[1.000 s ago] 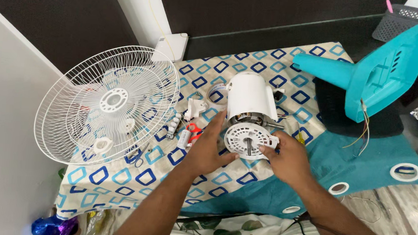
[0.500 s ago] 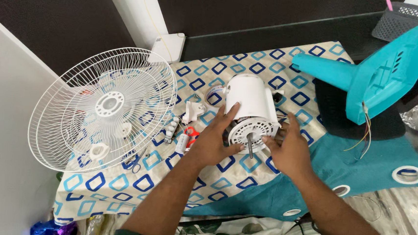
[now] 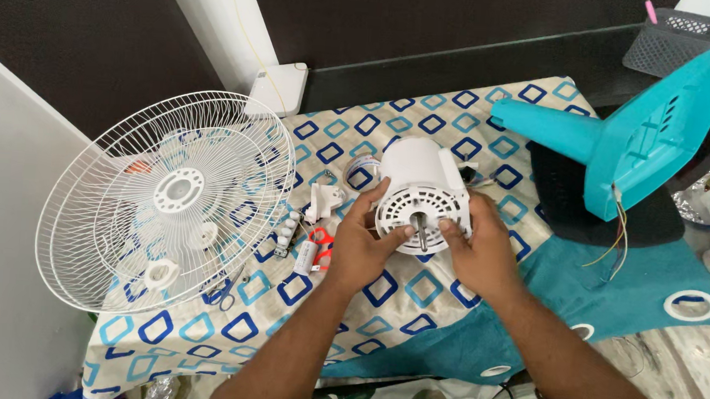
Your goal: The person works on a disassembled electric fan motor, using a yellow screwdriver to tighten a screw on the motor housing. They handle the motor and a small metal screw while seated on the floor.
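A white fan motor housing [image 3: 417, 181] lies on its side on a patterned cloth [image 3: 415, 299], its vented round face and metal shaft [image 3: 420, 231] turned toward me. My left hand [image 3: 359, 246] grips the left rim of that face, thumb on the front. My right hand [image 3: 478, 254] holds the right rim, fingertips close to the shaft. Just left of my left hand lie small white plastic parts [image 3: 322, 199], a white capacitor [image 3: 306, 255] and a small red piece [image 3: 324, 240].
White wire fan grilles [image 3: 163, 199] lie stacked at the left. A turquoise fan base [image 3: 626, 139] with loose wires lies on its side at the right. A white box [image 3: 279, 88] sits at the back, a grey mesh basket [image 3: 675, 34] at top right.
Both hands stay on the motor housing. The left thumb has shifted onto the front face and the right fingers have moved in toward the shaft. The camera view has shifted slightly.
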